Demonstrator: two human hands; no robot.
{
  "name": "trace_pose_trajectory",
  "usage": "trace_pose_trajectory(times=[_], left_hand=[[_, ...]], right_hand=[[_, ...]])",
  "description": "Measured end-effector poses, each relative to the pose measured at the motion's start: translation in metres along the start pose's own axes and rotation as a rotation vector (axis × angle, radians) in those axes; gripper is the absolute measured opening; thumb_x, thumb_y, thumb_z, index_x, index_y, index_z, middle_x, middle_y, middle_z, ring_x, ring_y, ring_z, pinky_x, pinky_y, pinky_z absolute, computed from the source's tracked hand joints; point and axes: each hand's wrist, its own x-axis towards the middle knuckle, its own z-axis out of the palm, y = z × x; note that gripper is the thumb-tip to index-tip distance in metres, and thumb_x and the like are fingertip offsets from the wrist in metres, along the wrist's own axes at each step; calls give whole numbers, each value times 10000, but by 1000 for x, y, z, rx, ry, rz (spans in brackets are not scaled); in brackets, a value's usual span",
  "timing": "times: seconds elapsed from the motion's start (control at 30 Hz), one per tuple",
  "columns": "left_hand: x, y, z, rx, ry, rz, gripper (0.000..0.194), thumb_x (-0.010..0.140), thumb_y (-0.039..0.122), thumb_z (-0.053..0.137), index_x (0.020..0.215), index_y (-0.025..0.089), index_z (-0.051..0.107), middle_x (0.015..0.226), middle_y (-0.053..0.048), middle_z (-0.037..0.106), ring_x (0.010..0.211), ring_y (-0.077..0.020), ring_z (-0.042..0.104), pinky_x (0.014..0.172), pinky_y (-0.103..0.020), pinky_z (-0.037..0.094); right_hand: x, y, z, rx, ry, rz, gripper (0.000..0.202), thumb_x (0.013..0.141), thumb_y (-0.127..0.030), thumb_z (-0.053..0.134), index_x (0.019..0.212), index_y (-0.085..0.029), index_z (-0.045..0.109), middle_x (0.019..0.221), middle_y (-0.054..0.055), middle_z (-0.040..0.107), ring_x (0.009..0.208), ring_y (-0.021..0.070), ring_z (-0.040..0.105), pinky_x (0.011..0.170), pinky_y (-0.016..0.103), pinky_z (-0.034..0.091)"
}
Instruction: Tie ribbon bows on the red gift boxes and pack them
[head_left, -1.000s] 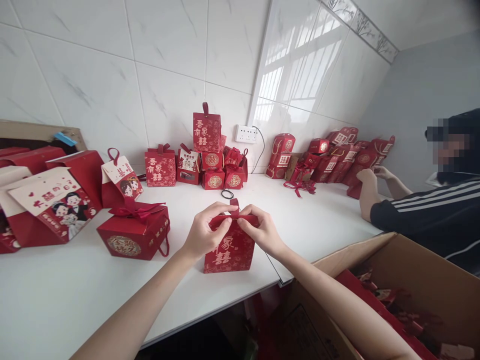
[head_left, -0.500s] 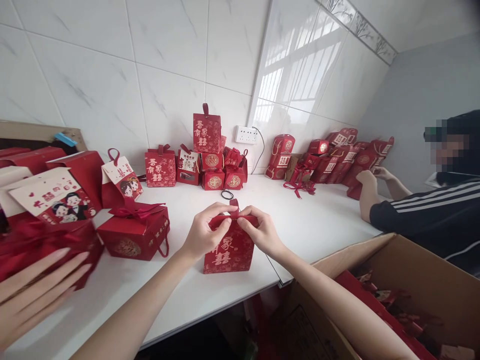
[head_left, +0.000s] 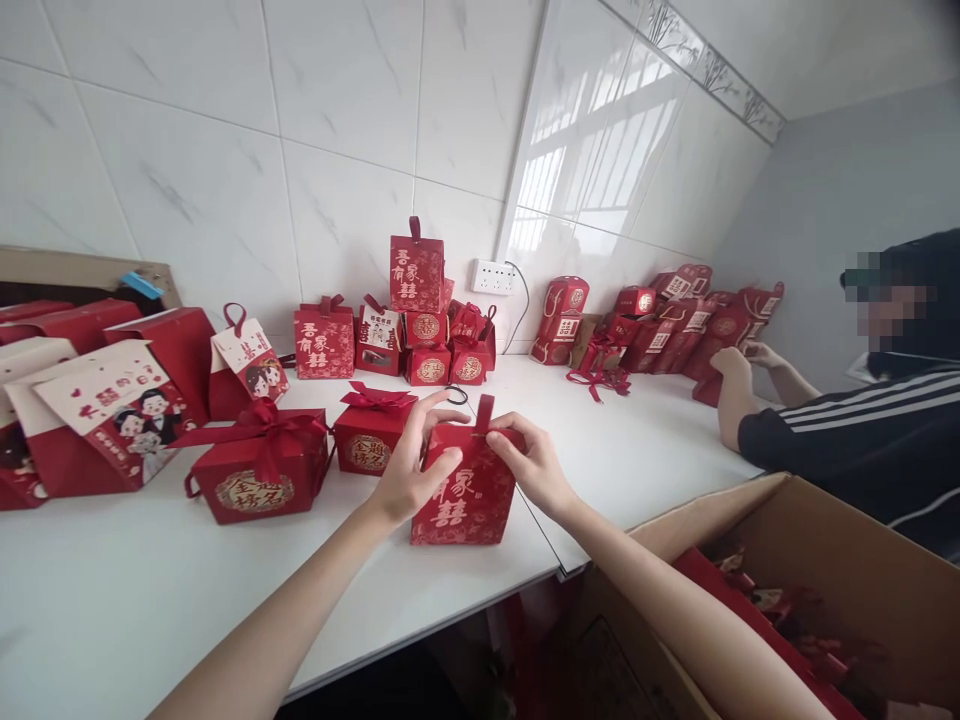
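Observation:
A red gift box (head_left: 469, 500) with white lettering and a ribbon loop (head_left: 486, 412) on top stands upright near the table's front edge. My left hand (head_left: 420, 460) grips its upper left side, the thumb on the front face. On the upper right corner, my right hand (head_left: 529, 462) pinches the top edge beside the loop. The fingers behind the box are partly hidden. To the left sit two red boxes with bows, a larger one (head_left: 255, 492) and a smaller one (head_left: 364, 448) close to my left hand.
More red boxes stand along the tiled wall, among them a stacked one (head_left: 416, 272). An open cardboard box (head_left: 705, 515) is at the lower right. A person in dark clothes (head_left: 847, 430) handles red boxes at the right. A black ring (head_left: 458, 396) lies behind my hands.
Another person's hand at the left has gone from view. Two bow boxes now stand left of my hands where one was seen. The ribbon loop on my box stands more upright.

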Motion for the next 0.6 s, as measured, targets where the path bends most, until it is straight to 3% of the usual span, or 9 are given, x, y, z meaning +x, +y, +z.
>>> trace_pose_trajectory(times=[0.2,0.3,0.43,0.53,0.6], left_hand=[[-5,-23,0,-36,-71,-150,747,741,401,614,1362,236,232,1328,-136,443,1259,-271,407,1043,-465,317],[-7,-22,12,-29,-144,-162,727,725,377,653,1333,250,277,1314,-134,471,1194,-271,479,988,-462,379],[-11,-11,27,-98,-91,-200,700,737,373,667,1316,277,285,1200,-92,556,917,-193,627,833,-376,495],[-13,-4,29,-220,-4,-278,845,695,394,712,1357,296,196,1153,-86,592,811,-183,658,730,-345,543],[-12,-2,26,-305,34,-287,837,683,426,716,1348,274,231,1123,-96,616,815,-204,669,686,-334,561]], right_hand=[[10,6,-33,451,365,72,286,651,-419,688,765,-219,518,692,-45,562,596,108,506,567,218,414],[11,6,-48,552,469,46,290,642,-408,692,734,-229,484,700,-53,568,613,109,525,594,225,443],[6,10,-49,590,473,124,251,664,-401,692,771,-230,543,767,-29,630,665,133,578,634,253,483],[-1,13,-43,644,419,416,184,738,-361,645,793,-195,588,777,5,666,660,138,614,601,248,505],[-7,12,-41,661,301,662,155,804,-314,576,820,-162,601,754,29,672,624,134,628,564,245,522]])
